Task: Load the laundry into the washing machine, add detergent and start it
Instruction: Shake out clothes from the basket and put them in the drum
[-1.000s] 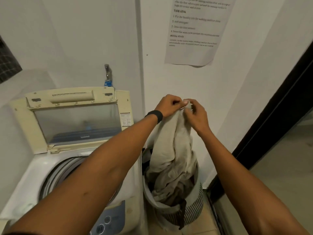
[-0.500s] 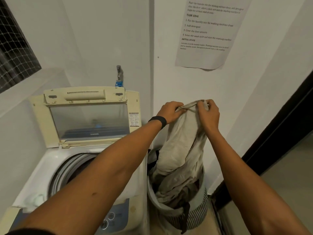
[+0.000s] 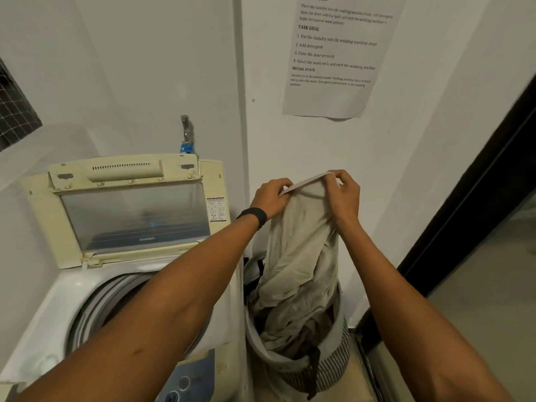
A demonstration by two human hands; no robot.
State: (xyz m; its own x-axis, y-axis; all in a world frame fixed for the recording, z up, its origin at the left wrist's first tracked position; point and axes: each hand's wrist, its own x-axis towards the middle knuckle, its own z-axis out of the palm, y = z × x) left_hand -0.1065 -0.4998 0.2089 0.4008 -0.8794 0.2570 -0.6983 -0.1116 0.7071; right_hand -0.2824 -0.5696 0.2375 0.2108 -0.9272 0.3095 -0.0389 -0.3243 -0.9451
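A beige garment [image 3: 301, 256] hangs from both my hands above a striped laundry basket [image 3: 330, 369], its lower end still among the dark clothes inside. My left hand [image 3: 271, 197] pinches one end of the garment's top hem. My right hand [image 3: 343, 190] pinches the other end, so the hem is stretched between them. To the left stands a white top-loading washing machine [image 3: 52, 309] with its cream lid [image 3: 130, 210] raised and the drum opening partly hidden by my left forearm.
A water tap [image 3: 185, 132] sticks out of the wall above the machine. A printed task sheet [image 3: 333, 56] hangs on the wall. A dark door frame [image 3: 470, 198] runs along the right. The blue control panel [image 3: 185, 384] is at the machine's front edge.
Both hands have moved apart along the hem, stretching it out between them. The view has shifted slightly, and the garment still hangs over the basket.
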